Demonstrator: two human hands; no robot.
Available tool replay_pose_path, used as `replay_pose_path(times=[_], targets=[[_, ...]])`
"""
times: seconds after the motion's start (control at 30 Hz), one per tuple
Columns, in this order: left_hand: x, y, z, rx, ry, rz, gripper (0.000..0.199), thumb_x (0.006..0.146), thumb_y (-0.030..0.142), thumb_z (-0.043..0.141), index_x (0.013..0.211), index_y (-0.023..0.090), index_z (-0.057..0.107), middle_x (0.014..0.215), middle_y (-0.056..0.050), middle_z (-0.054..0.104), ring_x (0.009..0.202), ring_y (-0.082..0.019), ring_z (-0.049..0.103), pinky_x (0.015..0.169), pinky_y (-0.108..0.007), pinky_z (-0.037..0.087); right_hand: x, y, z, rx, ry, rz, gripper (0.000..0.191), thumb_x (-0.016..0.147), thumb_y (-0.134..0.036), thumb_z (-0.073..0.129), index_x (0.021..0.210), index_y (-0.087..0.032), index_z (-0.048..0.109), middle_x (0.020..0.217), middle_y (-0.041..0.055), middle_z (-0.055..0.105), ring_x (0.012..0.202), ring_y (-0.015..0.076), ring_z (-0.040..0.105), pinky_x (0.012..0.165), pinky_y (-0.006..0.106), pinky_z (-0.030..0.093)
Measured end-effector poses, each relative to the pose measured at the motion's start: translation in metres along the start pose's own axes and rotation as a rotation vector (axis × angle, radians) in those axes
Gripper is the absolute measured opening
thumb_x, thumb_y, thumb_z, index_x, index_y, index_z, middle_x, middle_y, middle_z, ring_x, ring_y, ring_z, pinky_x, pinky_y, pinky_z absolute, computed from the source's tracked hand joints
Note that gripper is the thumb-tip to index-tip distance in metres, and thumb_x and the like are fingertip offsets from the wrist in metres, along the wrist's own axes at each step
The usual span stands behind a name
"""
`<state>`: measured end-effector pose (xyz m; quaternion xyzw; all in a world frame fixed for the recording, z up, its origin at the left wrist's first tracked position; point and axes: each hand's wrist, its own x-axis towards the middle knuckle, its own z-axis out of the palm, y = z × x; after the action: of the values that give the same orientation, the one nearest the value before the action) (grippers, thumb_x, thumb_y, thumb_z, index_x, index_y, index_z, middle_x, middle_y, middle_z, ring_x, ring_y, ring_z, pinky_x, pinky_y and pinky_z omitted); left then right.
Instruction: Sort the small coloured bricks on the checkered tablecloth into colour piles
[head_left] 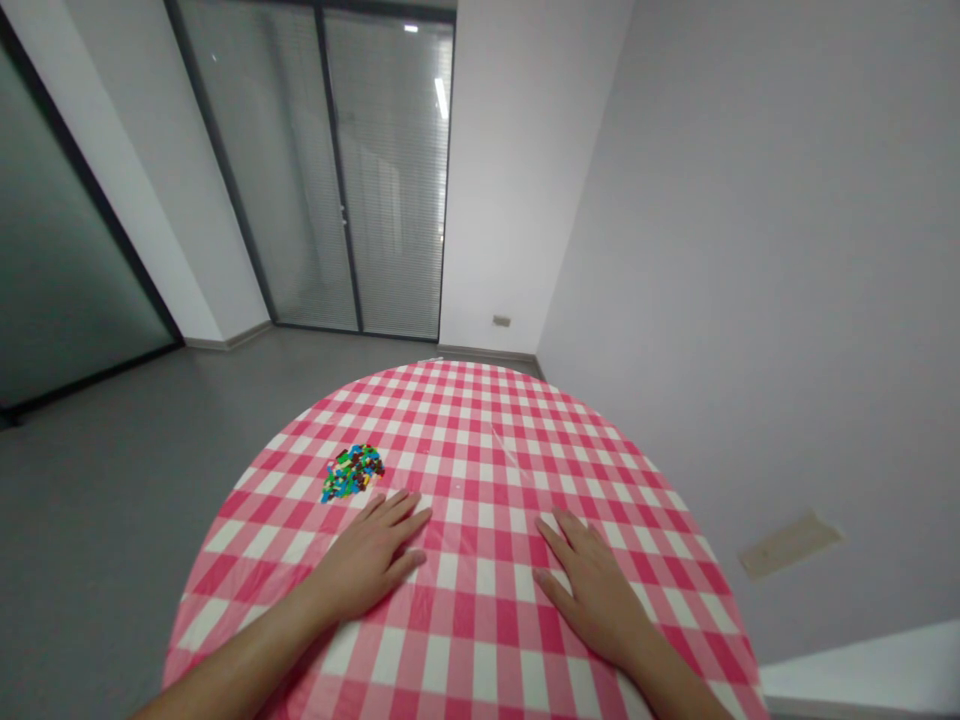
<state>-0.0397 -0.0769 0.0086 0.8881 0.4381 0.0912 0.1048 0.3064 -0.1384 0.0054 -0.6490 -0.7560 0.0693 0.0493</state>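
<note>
My left hand lies flat on a red-and-white checked tablecloth, fingers spread and holding nothing. Just beyond its fingertips is a heap of small colourful pieces in blue, green, yellow, brown and red; they look like little plastic bricks, though they are too small to tell for sure. The heap and the hand are apart. On the right side of the cloth rests my right hand, palm down with its fingers apart and nothing in it.
The round table's far edge faces a glass door with blinds. A grey wall runs close along the right, with a tan plate or patch low on it. Grey floor lies to the left.
</note>
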Motion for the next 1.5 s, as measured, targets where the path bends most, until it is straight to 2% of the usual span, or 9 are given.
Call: replay_pose_path(times=[0.53, 1.5], targets=[[0.0003, -0.005, 0.0073, 0.01, 0.03, 0.013, 0.053, 0.101, 0.054, 0.042, 0.148, 0.03, 0.048, 0.156, -0.007, 0.04, 0.145, -0.031, 0.035, 0.119, -0.054, 0.027, 0.0, -0.0038, -0.0065, 0.014, -0.023, 0.012, 0.063, 0.096, -0.054, 0.044, 0.151, -0.024, 0.044, 0.159, 0.0122, 0.035, 0.148, 0.0343, 0.028, 0.119, 0.057, 0.024], [0.0014, -0.0006, 0.0001, 0.031, -0.026, -0.011, 0.054, 0.101, 0.053, 0.042, 0.149, 0.028, 0.046, 0.158, -0.007, 0.037, 0.146, -0.031, 0.032, 0.119, -0.056, 0.026, 0.001, -0.0024, -0.0038, -0.004, -0.031, 0.012, 0.064, 0.097, -0.057, 0.041, 0.151, -0.023, 0.045, 0.16, 0.0126, 0.034, 0.148, 0.0347, 0.028, 0.12, 0.057, 0.022]])
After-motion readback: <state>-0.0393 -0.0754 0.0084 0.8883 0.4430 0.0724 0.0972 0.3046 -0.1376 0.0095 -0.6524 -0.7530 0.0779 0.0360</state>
